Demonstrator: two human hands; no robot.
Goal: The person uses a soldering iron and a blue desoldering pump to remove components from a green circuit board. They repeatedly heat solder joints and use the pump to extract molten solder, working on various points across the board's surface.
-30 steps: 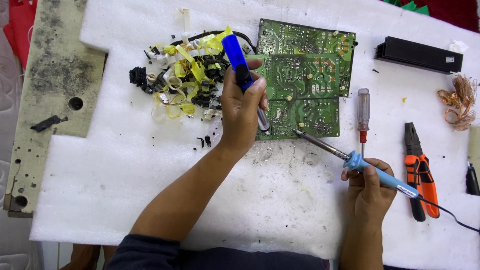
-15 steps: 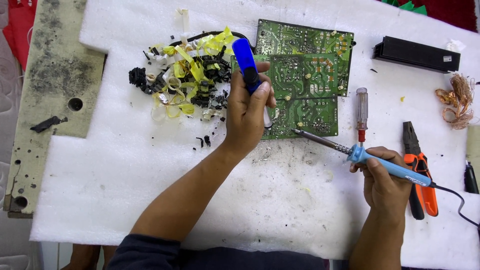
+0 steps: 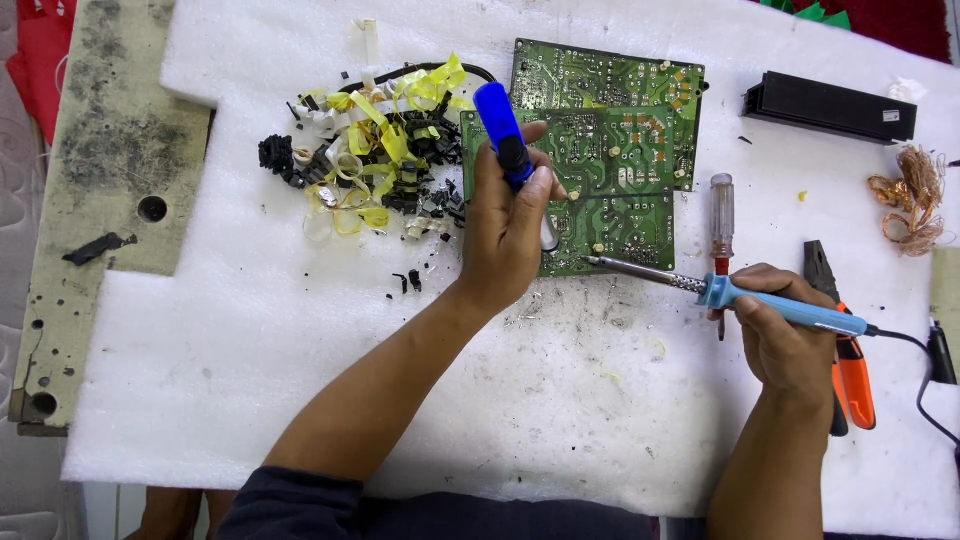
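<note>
Head view looks straight down on a table (image 3: 110,150) covered by a white foam sheet (image 3: 250,380). Left hand (image 3: 505,235) is closed around a blue pen-shaped desoldering pump (image 3: 503,135), held upright-ish with its pale tip down against the green printed circuit board (image 3: 610,150), which lies near the far edge of the foam sheet, middle right. Right hand (image 3: 785,335) is closed around the light-blue handle of a soldering iron (image 3: 720,290); its metal tip rests at the near edge of the board, just beside the pump's tip. A red-and-clear screwdriver (image 3: 722,215) lies just beyond the right hand. Orange-handled pliers (image 3: 845,350) lie partly under that hand. Left of the board sits a heap of yellow tape and black broken parts (image 3: 375,150). Toward the far right corner lie a black finned heat sink bar (image 3: 830,107) and a tangle of copper wire (image 3: 910,200).
</note>
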